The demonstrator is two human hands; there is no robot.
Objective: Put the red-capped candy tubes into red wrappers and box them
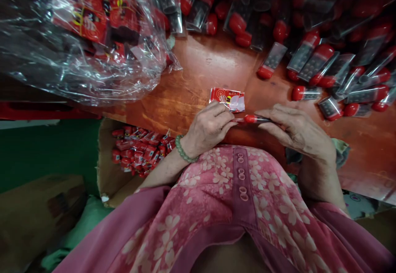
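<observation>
Red-capped plastic tube (251,118) sits clamped between extended thumb and fingers of the right hand (295,130); the left hand (210,123), knuckles bent, pinches a thin, translucent strip (238,120).

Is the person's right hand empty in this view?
No, the right hand holds a red-capped tube, its red end pointing toward the left hand.

The tube caps (250,118) are red, the table (198,69) orange-brown, the blouse (213,186) pink — with pale flowers.

A red-capped tube (261,119) is held sideways, cap (250,118) leftward, near a red packet (227,95).
</observation>
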